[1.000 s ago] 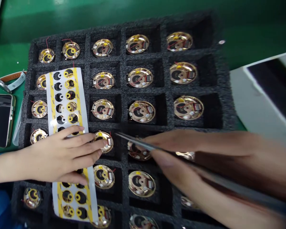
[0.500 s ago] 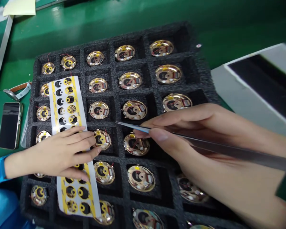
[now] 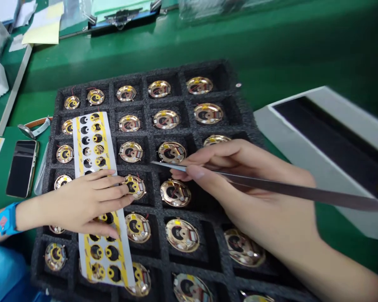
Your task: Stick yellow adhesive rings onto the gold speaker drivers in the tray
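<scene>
My left hand (image 3: pixel 97 199) lies with fingers stretched over a white sheet of yellow-and-black round stickers (image 3: pixel 127 260), its fingertips at a gold watch case (image 3: pixel 139 187). The sheet rests across the left columns of a black foam tray (image 3: pixel 156 212). My right hand (image 3: pixel 239 184) grips a pair of metal tweezers (image 3: pixel 271 189) between thumb and fingers. Their tip points left, over the tray wall near another gold watch case (image 3: pixel 172 152); nothing shows in it. Several round gold cases with small parts and red wires sit in the compartments. My right hand hides some right-hand compartments.
Left of the tray lie a phone (image 3: pixel 22 169) and a strapped watch (image 3: pixel 34 128). Behind are a clipboard (image 3: pixel 122 19) and papers (image 3: pixel 45 31). A grey-and-black flat thing (image 3: pixel 327 147) lies at the right on the green table (image 3: pixel 138 52).
The view has shifted, showing more of the table's back with the clipboard. Both hands stay nearly in place over the tray, left on the sheet, right with the tweezers.
</scene>
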{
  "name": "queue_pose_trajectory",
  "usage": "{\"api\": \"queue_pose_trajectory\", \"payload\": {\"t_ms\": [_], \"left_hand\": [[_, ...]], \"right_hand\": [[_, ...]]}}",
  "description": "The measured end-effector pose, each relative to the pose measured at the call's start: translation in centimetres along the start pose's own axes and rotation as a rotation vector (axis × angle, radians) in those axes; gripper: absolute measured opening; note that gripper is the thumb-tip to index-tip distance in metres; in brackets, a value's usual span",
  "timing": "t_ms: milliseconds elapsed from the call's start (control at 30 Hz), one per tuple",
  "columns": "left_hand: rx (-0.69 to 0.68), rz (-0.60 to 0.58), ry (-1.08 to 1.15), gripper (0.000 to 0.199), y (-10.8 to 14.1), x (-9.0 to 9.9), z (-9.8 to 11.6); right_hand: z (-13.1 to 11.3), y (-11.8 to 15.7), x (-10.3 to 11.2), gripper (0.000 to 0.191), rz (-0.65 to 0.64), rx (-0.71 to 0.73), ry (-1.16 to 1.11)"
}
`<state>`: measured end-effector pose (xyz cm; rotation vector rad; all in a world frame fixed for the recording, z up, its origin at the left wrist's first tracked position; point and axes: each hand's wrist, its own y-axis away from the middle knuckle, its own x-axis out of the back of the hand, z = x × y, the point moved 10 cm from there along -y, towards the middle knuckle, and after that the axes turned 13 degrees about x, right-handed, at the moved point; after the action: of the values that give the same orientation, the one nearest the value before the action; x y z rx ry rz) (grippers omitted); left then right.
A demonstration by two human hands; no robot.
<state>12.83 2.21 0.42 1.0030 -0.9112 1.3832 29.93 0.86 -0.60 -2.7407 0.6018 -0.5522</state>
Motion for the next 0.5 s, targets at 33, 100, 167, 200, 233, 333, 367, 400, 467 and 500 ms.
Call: {"api": "queue_pose_trajectory", "payload": {"t_ms": [33, 100, 167, 200, 233, 333, 367, 400, 467, 500], "left_hand": [[0.0, 0.0, 0.025, 0.057, 0.0, 0.3, -0.1], [0.005, 0.011, 0.062, 0.053, 0.0, 1.3, -0.4], [0.033, 0.052, 0.05, 0.044, -0.4, 2.6, -1.3], [0.058, 0.088, 0.025, 0.04, -0.7, 3.3, -2.0], [0.09, 0.12, -0.008, 0.036, -1.1, 3.8, -2.8], [0.132, 0.175, -0.111, 0.029, -2.3, 4.1, -4.8], [0.122, 0.169, -0.132, 0.028, -2.6, 3.7, -5.1], [0.109, 0.158, -0.143, 0.028, -2.8, 3.3, -5.4], [0.081, 0.15, -0.142, 0.026, -3.1, 2.4, -5.6], [0.08, 0.161, -0.129, 0.025, -3.1, 2.2, -5.7]], "right_hand": [[0.2, -0.2, 0.0, 0.01, -0.007, -0.015, -0.01], [0.4, -0.8, -0.4, 0.014, -0.053, -0.034, -0.016], [0.2, -1.5, -1.1, 0.013, -0.136, -0.021, 0.005], [-0.1, -1.9, -1.6, 0.011, -0.183, 0.005, 0.027], [-0.5, -2.2, -2.1, 0.008, -0.223, 0.048, 0.053], [-1.8, -2.7, -3.8, 0.006, -0.333, 0.207, 0.113], [-2.1, -2.7, -4.3, 0.006, -0.365, 0.259, 0.129], [-2.4, -2.6, -4.7, 0.006, -0.393, 0.308, 0.144], [-3.0, -2.3, -5.4, 0.008, -0.439, 0.406, 0.166], [-3.2, -2.1, -5.7, 0.009, -0.454, 0.456, 0.176]]}}
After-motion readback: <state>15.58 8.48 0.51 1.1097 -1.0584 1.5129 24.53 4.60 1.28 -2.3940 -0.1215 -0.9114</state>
